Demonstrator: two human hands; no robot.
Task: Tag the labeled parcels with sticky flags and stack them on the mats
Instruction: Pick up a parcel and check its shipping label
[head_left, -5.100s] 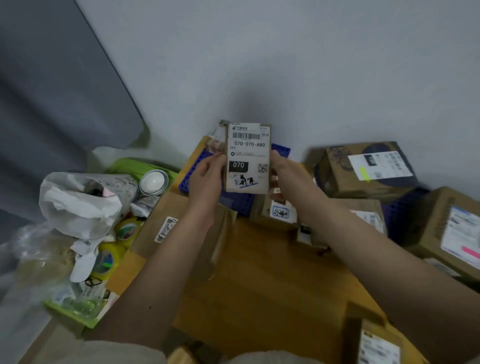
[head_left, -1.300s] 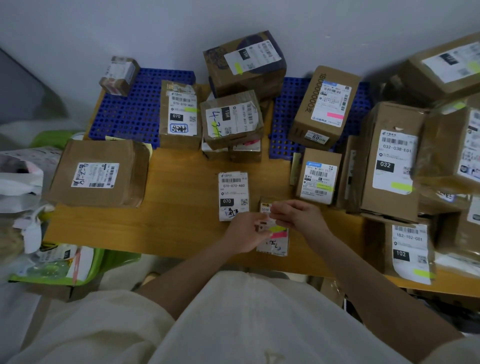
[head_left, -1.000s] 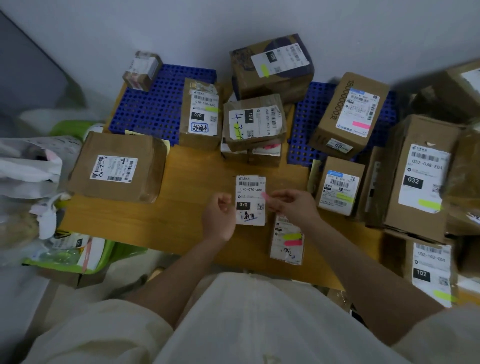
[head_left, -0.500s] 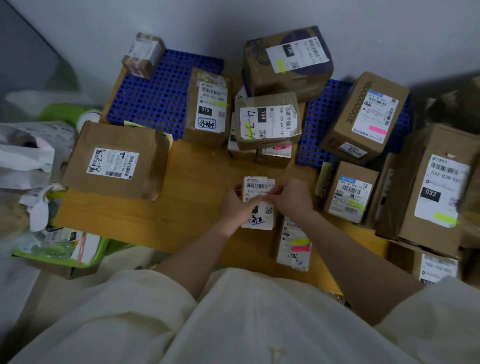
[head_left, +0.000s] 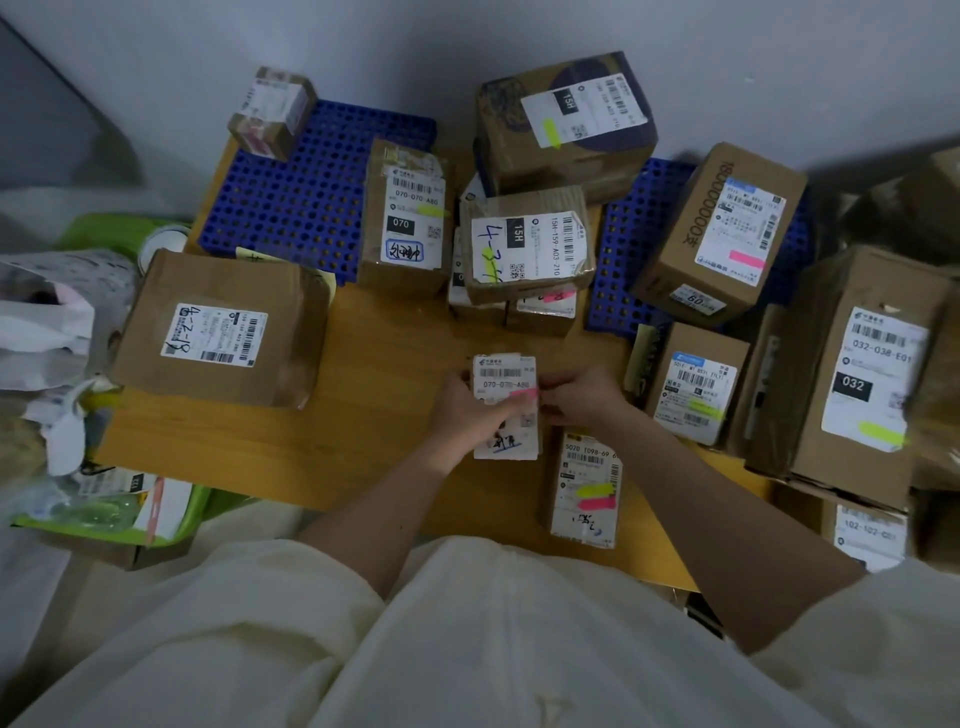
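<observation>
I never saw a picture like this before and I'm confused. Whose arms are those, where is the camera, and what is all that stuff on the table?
The camera sits on a person's head and looks down, so you see what that person sees. The pale cloth at the bottom is their own clothing. The two arms are theirs: the left hand and the right hand.

There is only this one picture, taken from above a wooden table. Many brown parcels lie on it, each with a white label. Some sit on blue mats with holes. Several labels already carry a bright sticky flag, like the yellow one on the big box at the right.

Both hands are on a small white-labelled parcel. A pink flag sits on its label, right at the fingers. Beside it lies a small parcel with a yellow and a pink strip on it.
</observation>
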